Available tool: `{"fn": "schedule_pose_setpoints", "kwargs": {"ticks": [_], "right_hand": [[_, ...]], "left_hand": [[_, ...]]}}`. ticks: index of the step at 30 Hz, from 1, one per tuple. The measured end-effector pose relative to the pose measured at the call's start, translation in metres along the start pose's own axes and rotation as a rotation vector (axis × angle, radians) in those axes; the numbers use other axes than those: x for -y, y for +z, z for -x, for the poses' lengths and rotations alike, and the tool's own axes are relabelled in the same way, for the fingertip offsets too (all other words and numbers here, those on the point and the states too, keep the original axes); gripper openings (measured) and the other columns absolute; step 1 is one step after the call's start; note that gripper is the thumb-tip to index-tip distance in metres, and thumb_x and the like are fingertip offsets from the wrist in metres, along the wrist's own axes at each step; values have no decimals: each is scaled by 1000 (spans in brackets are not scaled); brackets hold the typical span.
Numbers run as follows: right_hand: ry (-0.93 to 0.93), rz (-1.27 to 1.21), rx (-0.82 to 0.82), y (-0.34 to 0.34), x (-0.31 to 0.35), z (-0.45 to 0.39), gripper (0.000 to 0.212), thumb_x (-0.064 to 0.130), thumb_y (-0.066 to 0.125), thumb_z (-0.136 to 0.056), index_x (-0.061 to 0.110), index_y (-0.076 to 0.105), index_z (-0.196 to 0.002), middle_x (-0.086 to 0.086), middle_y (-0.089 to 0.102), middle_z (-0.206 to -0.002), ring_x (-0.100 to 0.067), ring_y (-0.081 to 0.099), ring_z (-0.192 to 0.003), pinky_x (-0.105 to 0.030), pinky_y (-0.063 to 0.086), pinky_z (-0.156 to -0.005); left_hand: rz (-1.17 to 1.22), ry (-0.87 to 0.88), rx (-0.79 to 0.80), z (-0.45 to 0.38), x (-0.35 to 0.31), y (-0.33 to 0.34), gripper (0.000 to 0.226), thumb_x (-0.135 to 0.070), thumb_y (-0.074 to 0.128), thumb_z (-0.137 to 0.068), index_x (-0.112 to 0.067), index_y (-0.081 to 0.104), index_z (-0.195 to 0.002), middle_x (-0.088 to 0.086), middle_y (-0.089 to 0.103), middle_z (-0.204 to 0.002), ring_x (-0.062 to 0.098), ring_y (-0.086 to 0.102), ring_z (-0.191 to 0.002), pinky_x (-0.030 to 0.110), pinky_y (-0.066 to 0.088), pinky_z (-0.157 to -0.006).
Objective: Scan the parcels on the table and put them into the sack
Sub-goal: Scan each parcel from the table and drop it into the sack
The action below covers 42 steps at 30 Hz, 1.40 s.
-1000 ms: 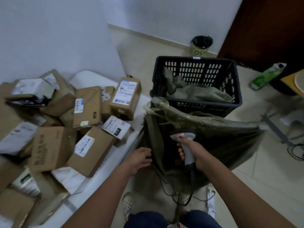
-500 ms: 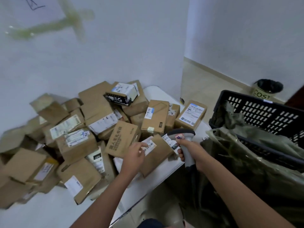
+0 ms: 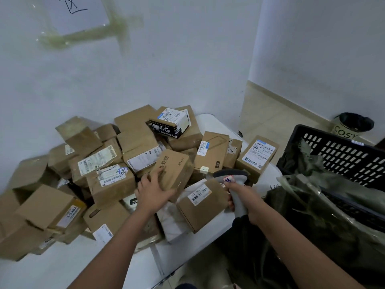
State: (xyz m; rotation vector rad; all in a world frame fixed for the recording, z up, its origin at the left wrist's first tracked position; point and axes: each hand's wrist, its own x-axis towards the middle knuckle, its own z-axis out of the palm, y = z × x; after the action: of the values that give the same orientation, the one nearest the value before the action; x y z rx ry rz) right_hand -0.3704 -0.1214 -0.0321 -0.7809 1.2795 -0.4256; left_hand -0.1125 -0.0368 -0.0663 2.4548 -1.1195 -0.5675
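Forearms reach in from the near edge over the white worktop (image 3: 129, 265). The right hand (image 3: 241, 197) grips the grey handle of the barcode scanner (image 3: 231, 178), whose head points at the pile, much as it did half a second ago. The left hand (image 3: 152, 192), which was then hovering over the boxes with a finger out, now lies on the brown box printed with dark characters (image 3: 173, 172), thumb on the near face and fingers curled round its left edge; that box sits tilted on the heap. Just beside it, under the scanner, lies a brown parcel with a white barcode label (image 3: 200, 203). Behind them the rest of the parcels (image 3: 108, 159) are stacked against the wall. To the right the green sack (image 3: 325, 222) hangs open beside the worktop, and beyond it stands the black crate (image 3: 341, 155). A bin marked COSY (image 3: 352, 126) stands farthest.
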Motion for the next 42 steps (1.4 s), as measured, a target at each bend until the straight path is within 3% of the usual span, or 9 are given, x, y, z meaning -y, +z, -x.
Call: {"fn": "schedule_pose_setpoints", "kwargs": {"ticks": [2, 5, 9, 12, 15, 19, 25, 33, 42], "right_hand": [[6, -33, -25, -2, 1, -2, 36, 35, 68, -91, 3, 65, -107, -10, 62, -69, -19, 58, -55, -26, 50, -50], [22, -85, -41, -5, 1, -5, 36, 34, 69, -89, 4, 65, -109, -9, 62, -66, -18, 58, -52, -28, 50, -51], [-17, -157, -21, -6, 2, -3, 34, 35, 68, -90, 6, 66, -107, -9, 71, -72, -17, 57, -53, -30, 51, -58], [-57, -159, -62, -5, 3, -3, 40, 43, 70, -87, 11, 64, -111, -9, 75, -82, -21, 61, -63, -38, 56, -72], [-93, -174, -97, -4, 6, -3, 47, 45, 72, -85, 10, 64, -115, -12, 68, -80, -18, 62, -62, -33, 54, -63], [-116, -231, -126, -6, 6, -1, 50, 45, 73, -84, 11, 59, -117, -13, 65, -81, -21, 62, -66, -33, 53, -66], [-94, -278, -109, -12, 3, 10, 40, 41, 73, -86, 14, 65, -115, -6, 77, -95, -16, 58, -56, -30, 51, -58], [0, -175, 127, -14, 8, 25, 34, 38, 68, -89, 6, 66, -100, -6, 61, -65, -14, 55, -51, -24, 46, -50], [20, -115, 287, 2, 23, 45, 26, 32, 67, -91, 8, 60, -89, -7, 59, -62, -13, 52, -47, -20, 45, -44]], "left_hand": [[213, 4, 27, 2, 0, -18, 79, -55, 75, -73, -44, 34, -140, 4, 38, -140, 28, 41, -128, 47, 35, -108], [834, -90, 197, 14, -4, -44, 61, -45, 68, -86, -31, 43, -140, 4, 55, -137, 20, 60, -114, 34, 48, -91], [1319, -326, 574, 25, -1, -50, 62, -56, 54, -90, -16, 52, -137, 18, 61, -132, 35, 58, -119, 50, 44, -104], [1349, -400, 677, 35, -6, -36, 62, -59, 49, -91, -15, 57, -134, 20, 62, -130, 35, 63, -106, 46, 51, -96], [1347, -419, 769, 46, -17, -24, 59, -60, 48, -90, -16, 66, -125, 16, 66, -123, 33, 66, -99, 41, 59, -82], [1328, -391, 821, 50, -26, -18, 59, -59, 47, -92, -18, 64, -130, 16, 63, -130, 35, 64, -109, 44, 55, -89], [1462, -390, 691, 46, -30, -10, 61, -55, 51, -93, -16, 53, -139, 19, 58, -136, 37, 57, -124, 48, 53, -95], [1577, -380, 513, 39, -22, 3, 52, -50, 49, -96, -17, 52, -137, 16, 63, -131, 42, 60, -118, 51, 54, -92], [1552, -411, 411, 28, -21, 11, 59, -54, 57, -91, -23, 48, -140, 13, 63, -132, 41, 64, -113, 48, 56, -91]]}}
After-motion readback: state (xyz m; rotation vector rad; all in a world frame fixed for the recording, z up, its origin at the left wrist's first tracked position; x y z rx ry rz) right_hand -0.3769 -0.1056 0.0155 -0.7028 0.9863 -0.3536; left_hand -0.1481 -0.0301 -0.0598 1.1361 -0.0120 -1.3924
